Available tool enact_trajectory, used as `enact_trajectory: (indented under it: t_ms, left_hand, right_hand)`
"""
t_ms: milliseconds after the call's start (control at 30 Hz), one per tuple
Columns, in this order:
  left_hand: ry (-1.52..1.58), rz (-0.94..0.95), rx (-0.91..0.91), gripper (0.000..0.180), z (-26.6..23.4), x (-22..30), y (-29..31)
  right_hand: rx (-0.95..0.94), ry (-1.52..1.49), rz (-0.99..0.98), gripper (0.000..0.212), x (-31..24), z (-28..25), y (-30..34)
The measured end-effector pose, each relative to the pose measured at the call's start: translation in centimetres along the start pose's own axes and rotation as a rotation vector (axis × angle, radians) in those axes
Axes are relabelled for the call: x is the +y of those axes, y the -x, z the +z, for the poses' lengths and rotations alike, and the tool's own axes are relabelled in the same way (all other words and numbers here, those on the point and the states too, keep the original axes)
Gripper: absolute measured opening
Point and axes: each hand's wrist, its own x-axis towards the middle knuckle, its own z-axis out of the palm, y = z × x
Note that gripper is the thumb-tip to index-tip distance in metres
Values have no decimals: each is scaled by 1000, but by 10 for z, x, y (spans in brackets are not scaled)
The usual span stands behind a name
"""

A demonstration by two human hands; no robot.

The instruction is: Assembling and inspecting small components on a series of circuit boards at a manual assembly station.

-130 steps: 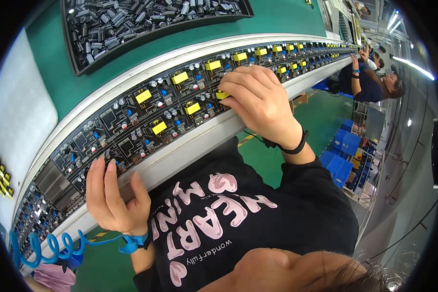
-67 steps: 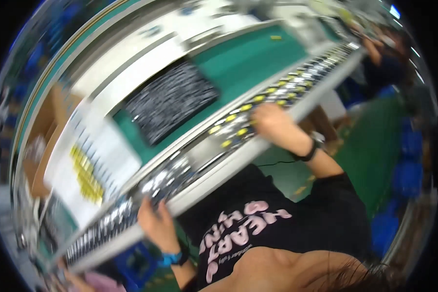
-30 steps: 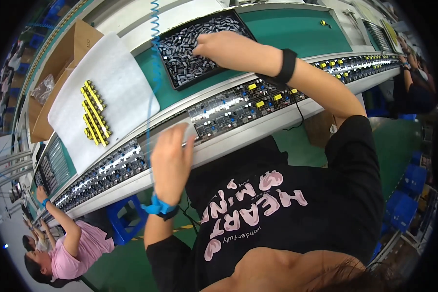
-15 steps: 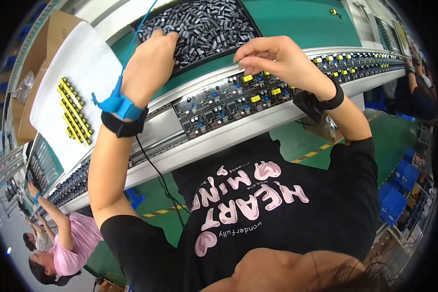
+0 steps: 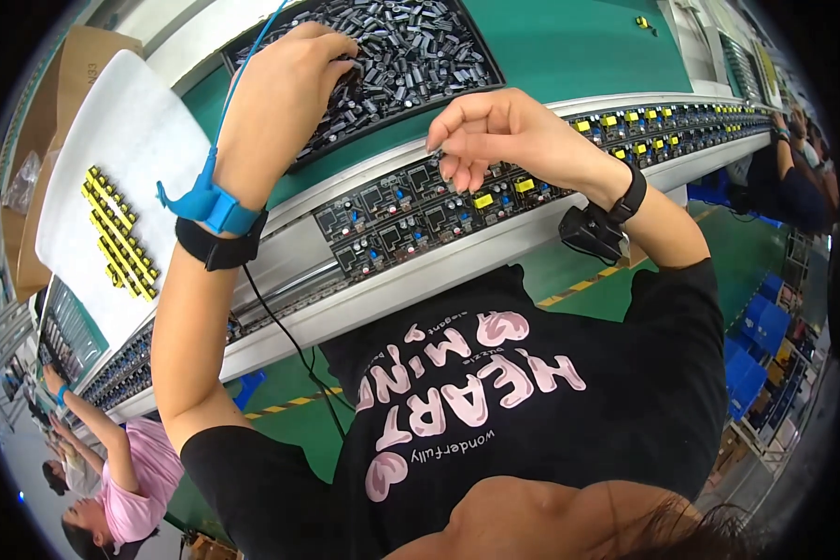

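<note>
Out of the black tray [image 5: 411, 119] came the right hand [image 5: 499, 131], curled over circuit boards [image 5: 406, 229], while capacitors [image 5: 420, 56] lie by the fingers of the left hand [image 5: 289, 79]; I can't tell if either grips one.

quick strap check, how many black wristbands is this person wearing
2: one black wristband behind the left hand, on the elbow side of the blue strap; a second wristband behind the right hand. None seems hidden.

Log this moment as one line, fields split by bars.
left hand: over black tray of dark cylindrical parts, hold unclear | right hand: above circuit boards, fingers curled, hold unclear | white sheet: yellow parts
</note>
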Motion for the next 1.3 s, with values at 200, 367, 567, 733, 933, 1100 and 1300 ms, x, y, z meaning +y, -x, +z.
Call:
enact_trajectory:
  t_ms: [200, 367, 567, 733, 933, 1100, 1300]
  left_hand:
    - [13, -34, 71, 17, -16, 6, 10]
    - [33, -138, -26, 21, -40, 42, 46]
    - [107, -262, -257, 25, -28, 70, 94]
    - [42, -252, -375, 28, -24, 73, 109]
    - [160, -273, -178, 24, -26, 68, 118]
    - [476, -577, -201, 22, -36, 66, 129]
    - [888, -792, -104, 20, -40, 70, 136]
  right_hand:
    - [-7, 134, -90, 16, 8, 8, -4]
    - [98, 610, -284, 15, 7, 24, -4]
    - [150, 1059, -341, 13, 16, 31, -21]
    - [141, 1218, -557, 11, 28, 36, -33]
    - [151, 1235, -517, 9, 34, 37, -37]
    - [154, 1221, -552, 9, 37, 36, -36]
    - [171, 1266, -562, 9, 37, 38, -37]
